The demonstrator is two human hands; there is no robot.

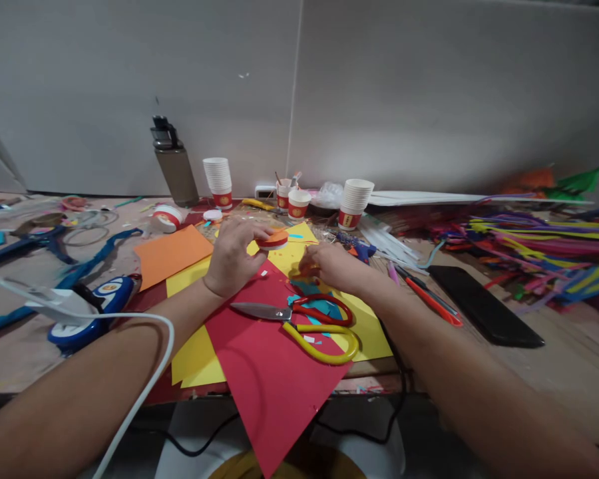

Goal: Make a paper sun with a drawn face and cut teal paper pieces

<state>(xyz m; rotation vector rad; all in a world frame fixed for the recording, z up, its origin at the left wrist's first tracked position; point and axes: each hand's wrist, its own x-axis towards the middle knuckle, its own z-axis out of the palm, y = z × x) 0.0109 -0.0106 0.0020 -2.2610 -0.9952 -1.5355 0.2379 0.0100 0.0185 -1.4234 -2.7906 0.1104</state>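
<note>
My left hand [237, 256] is closed around a short red-and-white paper cup piece [273, 242] with an orange top, held above the colored paper. To its right, my right hand [329, 265] has curled fingers low over a yellow sheet [369, 329]; whatever they pinch is hidden. Scissors [287, 313] with one red and one yellow handle lie in front of both hands, on a red sheet [274, 392]. Blue paper scraps [317, 303] sit under the handles. An orange sheet [174, 254] lies left of my left hand.
Stacked paper cups [217, 179] and another stack [355, 199] stand toward the wall, near a dark bottle [174, 169]. Colorful pipe cleaners [544, 256] and a black phone [484, 305] lie right. A white cable [168, 339] crosses over my left forearm.
</note>
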